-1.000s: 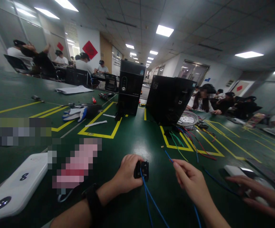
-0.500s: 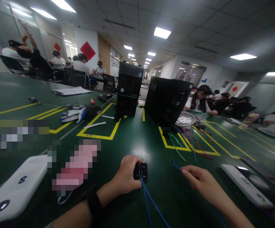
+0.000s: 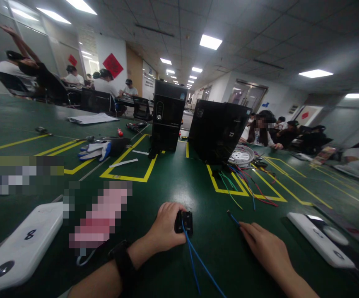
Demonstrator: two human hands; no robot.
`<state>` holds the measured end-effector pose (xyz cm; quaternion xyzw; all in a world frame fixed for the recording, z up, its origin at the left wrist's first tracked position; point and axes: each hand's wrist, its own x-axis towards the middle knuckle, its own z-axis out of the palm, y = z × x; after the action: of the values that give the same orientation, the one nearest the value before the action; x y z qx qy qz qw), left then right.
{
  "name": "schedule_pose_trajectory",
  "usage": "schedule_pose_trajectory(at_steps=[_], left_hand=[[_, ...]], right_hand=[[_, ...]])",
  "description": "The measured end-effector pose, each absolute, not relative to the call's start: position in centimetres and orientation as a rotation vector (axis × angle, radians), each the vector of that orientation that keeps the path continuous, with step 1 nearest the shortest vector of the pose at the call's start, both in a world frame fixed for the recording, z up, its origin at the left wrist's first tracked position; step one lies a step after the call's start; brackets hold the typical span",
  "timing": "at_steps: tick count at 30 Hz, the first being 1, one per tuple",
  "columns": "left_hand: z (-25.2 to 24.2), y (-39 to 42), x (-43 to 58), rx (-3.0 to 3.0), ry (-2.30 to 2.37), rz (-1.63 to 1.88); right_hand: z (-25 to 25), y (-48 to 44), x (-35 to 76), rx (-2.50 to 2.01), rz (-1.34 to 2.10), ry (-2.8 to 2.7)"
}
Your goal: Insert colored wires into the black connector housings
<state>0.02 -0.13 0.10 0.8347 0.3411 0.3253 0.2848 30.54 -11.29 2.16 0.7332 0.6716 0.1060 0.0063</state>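
My left hand (image 3: 164, 229) is closed round a small black connector block (image 3: 184, 222) resting on the green table (image 3: 173, 178). Two blue wires (image 3: 198, 263) run from the block toward me. My right hand (image 3: 264, 246) lies low on the table to the right, fingers pinched on the end of another blue wire (image 3: 232, 217) whose tip points up and left. The two hands are roughly a hand's width apart.
A white power bank (image 3: 20, 244) lies at the left and a white device (image 3: 319, 244) at the right. Two black boxes (image 3: 167, 114) (image 3: 219, 130), a small white fan grille (image 3: 243, 155), loose coloured wires (image 3: 244, 184) and gloves (image 3: 97, 149) sit farther back. Other people work at distant tables.
My right hand has dropped lower and moved right with the blue wire end. Another person's hand at the right edge has gone from view. My left hand has stayed put.
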Motion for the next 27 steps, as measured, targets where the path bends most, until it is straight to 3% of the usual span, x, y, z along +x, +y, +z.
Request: schedule_pose_trajectory(at_steps=[6,18,24,27], left_hand=[[0.1,-0.2,-0.2,2.219,0.899,0.856],[0.6,-0.2,-0.2,2.182,0.925,0.821],[0.2,-0.2,-0.2,2.197,0.917,0.857],[0.0,-0.2,0.0,2.217,0.923,0.886]], right_hand=[[1.3,-11.3,33.6,2.121,0.581,2.203],[1.4,-11.3,38.8,2.136,0.607,2.19],[3.0,-10.7,35.5,2.315,0.634,2.217],[4.6,-10.7,30.6,2.395,0.487,2.419]])
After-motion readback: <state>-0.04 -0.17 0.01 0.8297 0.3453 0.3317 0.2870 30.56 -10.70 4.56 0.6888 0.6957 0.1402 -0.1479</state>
